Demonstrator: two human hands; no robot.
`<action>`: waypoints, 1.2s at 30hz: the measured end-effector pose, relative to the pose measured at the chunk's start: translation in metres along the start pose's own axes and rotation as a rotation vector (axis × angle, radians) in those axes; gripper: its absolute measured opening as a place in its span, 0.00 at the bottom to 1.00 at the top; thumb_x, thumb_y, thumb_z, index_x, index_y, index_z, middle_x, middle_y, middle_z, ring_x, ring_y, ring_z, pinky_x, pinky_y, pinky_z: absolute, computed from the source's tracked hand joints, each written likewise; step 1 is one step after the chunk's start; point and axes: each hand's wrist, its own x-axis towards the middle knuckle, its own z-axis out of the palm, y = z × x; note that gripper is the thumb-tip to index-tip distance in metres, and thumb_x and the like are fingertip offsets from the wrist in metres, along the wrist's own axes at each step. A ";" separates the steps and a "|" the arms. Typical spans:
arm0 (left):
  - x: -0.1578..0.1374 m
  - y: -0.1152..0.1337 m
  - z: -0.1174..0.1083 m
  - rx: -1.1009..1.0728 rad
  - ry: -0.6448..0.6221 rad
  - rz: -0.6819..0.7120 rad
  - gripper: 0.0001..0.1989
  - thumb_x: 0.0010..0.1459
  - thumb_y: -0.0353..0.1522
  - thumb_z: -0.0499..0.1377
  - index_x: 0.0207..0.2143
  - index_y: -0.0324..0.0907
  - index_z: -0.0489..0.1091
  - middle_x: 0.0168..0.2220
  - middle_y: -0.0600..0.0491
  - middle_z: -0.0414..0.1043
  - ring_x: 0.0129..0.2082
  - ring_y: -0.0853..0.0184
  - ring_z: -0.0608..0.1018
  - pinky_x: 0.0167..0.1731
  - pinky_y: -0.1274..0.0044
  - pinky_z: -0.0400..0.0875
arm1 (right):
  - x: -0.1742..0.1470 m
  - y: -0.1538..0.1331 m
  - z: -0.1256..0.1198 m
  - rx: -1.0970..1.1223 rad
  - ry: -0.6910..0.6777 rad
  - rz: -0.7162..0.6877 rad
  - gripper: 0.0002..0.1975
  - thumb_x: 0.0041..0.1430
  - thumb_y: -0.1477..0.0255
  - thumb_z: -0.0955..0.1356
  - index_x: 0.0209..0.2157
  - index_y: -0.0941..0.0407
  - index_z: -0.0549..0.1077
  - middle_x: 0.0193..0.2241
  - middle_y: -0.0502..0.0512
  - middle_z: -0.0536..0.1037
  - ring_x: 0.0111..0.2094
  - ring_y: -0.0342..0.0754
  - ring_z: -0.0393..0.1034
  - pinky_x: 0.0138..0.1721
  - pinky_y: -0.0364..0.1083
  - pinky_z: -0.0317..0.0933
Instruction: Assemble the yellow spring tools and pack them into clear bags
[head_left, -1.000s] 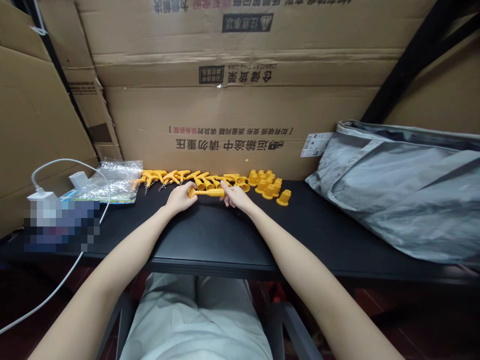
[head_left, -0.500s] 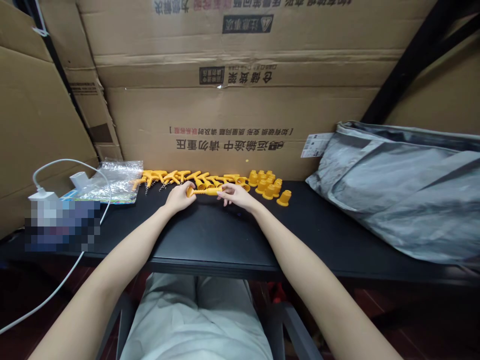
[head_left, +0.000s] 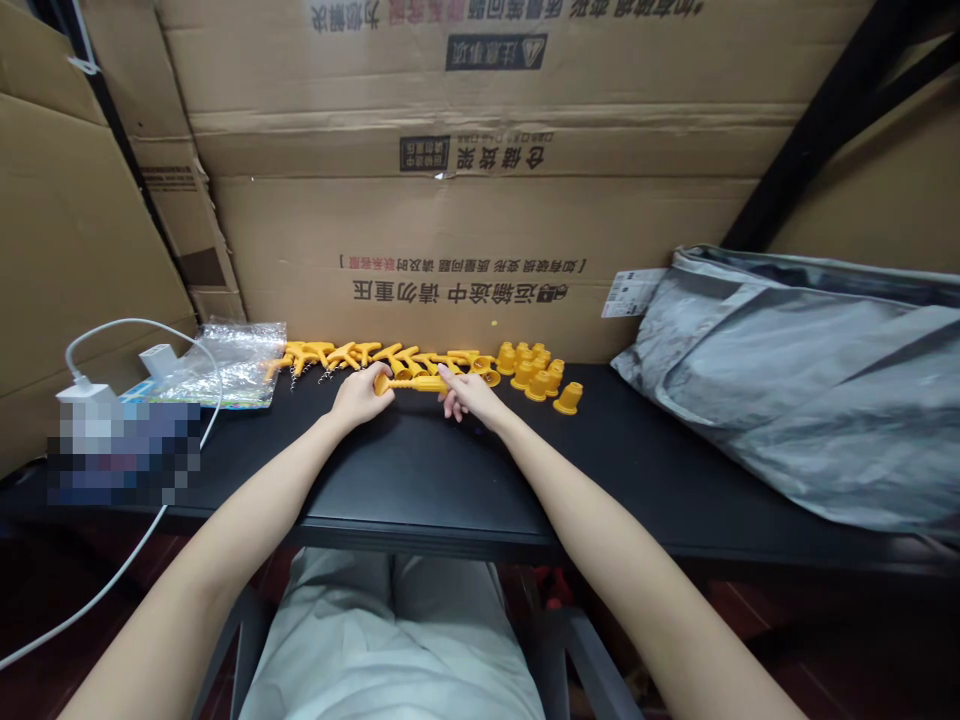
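Stretched level between my hands is a yellow plastic corkscrew part (head_left: 420, 384), with a ribbed shaft and a round end at the left. My left hand (head_left: 360, 396) is closed around that round end. At the other end, my right hand (head_left: 471, 394) pinches the thicker body, its lower fingers curled loosely below. Just behind my hands lies a row of yellow corkscrew handles (head_left: 367, 350), some with metal spirals showing. To the right of my right hand stand several yellow bell-shaped caps (head_left: 535, 384). My fingers hide both ends of the held piece.
A clear plastic bag (head_left: 244, 365) lies at the left, near a white charger (head_left: 90, 410) and its cable (head_left: 219, 380). A large grey bag (head_left: 795, 390) occupies the right side. Cardboard (head_left: 465, 220) stands behind the black table (head_left: 420, 480).
My right hand has shifted its fingers on the piece, thumb side now further over the body and lower fingers more curled. The left hand keeps its hold nearly in place.
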 end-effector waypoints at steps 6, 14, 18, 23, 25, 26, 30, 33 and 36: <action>0.002 -0.003 0.001 0.015 -0.026 -0.025 0.14 0.48 0.32 0.56 0.40 0.45 0.69 0.27 0.56 0.71 0.28 0.67 0.73 0.30 0.78 0.63 | 0.004 0.004 -0.006 -0.008 0.009 0.030 0.26 0.61 0.52 0.60 0.37 0.62 0.73 0.26 0.58 0.79 0.13 0.37 0.65 0.12 0.37 0.53; 0.003 -0.007 0.001 0.026 -0.046 -0.038 0.14 0.49 0.33 0.57 0.41 0.45 0.68 0.30 0.55 0.73 0.28 0.66 0.73 0.30 0.77 0.62 | 0.007 0.015 -0.012 0.026 -0.088 -0.169 0.27 0.52 0.69 0.72 0.55 0.55 0.68 0.47 0.59 0.74 0.27 0.38 0.72 0.25 0.38 0.66; 0.003 -0.006 0.000 0.033 -0.056 -0.038 0.14 0.49 0.35 0.60 0.40 0.45 0.67 0.32 0.54 0.74 0.29 0.66 0.73 0.30 0.77 0.63 | 0.008 0.017 -0.009 0.004 -0.070 -0.176 0.26 0.53 0.68 0.72 0.54 0.56 0.69 0.44 0.58 0.75 0.25 0.37 0.71 0.25 0.39 0.66; 0.003 -0.005 -0.001 0.016 -0.056 -0.038 0.14 0.49 0.36 0.60 0.40 0.46 0.67 0.31 0.55 0.74 0.29 0.67 0.73 0.30 0.78 0.63 | 0.007 0.016 -0.008 0.009 -0.056 -0.186 0.24 0.54 0.68 0.71 0.53 0.56 0.71 0.37 0.55 0.77 0.23 0.38 0.70 0.24 0.40 0.66; 0.003 -0.005 -0.001 0.014 -0.050 -0.037 0.14 0.49 0.36 0.60 0.40 0.45 0.67 0.31 0.55 0.74 0.29 0.67 0.74 0.30 0.78 0.63 | 0.007 0.015 -0.008 0.015 -0.054 -0.189 0.23 0.54 0.67 0.71 0.52 0.56 0.71 0.33 0.53 0.77 0.22 0.39 0.70 0.24 0.40 0.66; 0.003 -0.005 -0.001 0.013 -0.047 -0.038 0.14 0.49 0.36 0.60 0.40 0.45 0.67 0.31 0.55 0.74 0.29 0.67 0.74 0.30 0.78 0.63 | 0.007 0.015 -0.008 0.018 -0.051 -0.188 0.23 0.54 0.66 0.71 0.52 0.56 0.71 0.32 0.53 0.77 0.22 0.39 0.69 0.24 0.40 0.66; 0.003 -0.005 -0.001 0.009 -0.044 -0.039 0.13 0.49 0.36 0.60 0.39 0.46 0.67 0.30 0.56 0.73 0.29 0.67 0.74 0.30 0.78 0.62 | 0.006 0.013 -0.006 0.041 -0.037 -0.149 0.21 0.55 0.65 0.70 0.50 0.58 0.72 0.31 0.53 0.78 0.20 0.38 0.67 0.23 0.40 0.65; 0.003 -0.005 -0.001 0.001 -0.041 -0.034 0.13 0.49 0.37 0.60 0.39 0.46 0.67 0.30 0.55 0.73 0.28 0.67 0.73 0.30 0.78 0.62 | 0.005 0.010 -0.004 0.069 -0.024 -0.096 0.17 0.57 0.65 0.69 0.45 0.60 0.73 0.29 0.53 0.78 0.18 0.37 0.65 0.21 0.39 0.63; 0.003 -0.004 -0.001 -0.003 -0.041 -0.032 0.13 0.49 0.37 0.60 0.39 0.45 0.67 0.30 0.55 0.73 0.28 0.67 0.73 0.30 0.78 0.62 | 0.005 0.007 -0.001 0.104 -0.011 -0.066 0.14 0.58 0.63 0.68 0.37 0.60 0.74 0.24 0.51 0.76 0.16 0.36 0.63 0.20 0.37 0.61</action>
